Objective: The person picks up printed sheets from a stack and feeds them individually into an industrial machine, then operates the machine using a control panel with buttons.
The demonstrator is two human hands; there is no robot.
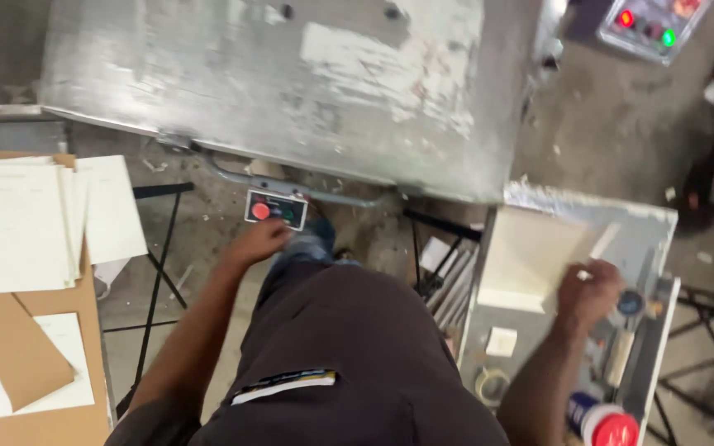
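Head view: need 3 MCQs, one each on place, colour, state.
1. Where is the left hand?
A. at the small black button box
B. on the paper stack
C. on the red lid

2. The box's buttons are:
A. two blue
B. one red, one green
C. two yellow

3. The right hand is:
A. open flat
B. empty, hanging
C. closed on a cream card sheet

Answers: A, its fingers reach the box under the grey metal machine; B, red shows left, green right; C, its fingers pinch the sheet's edge.
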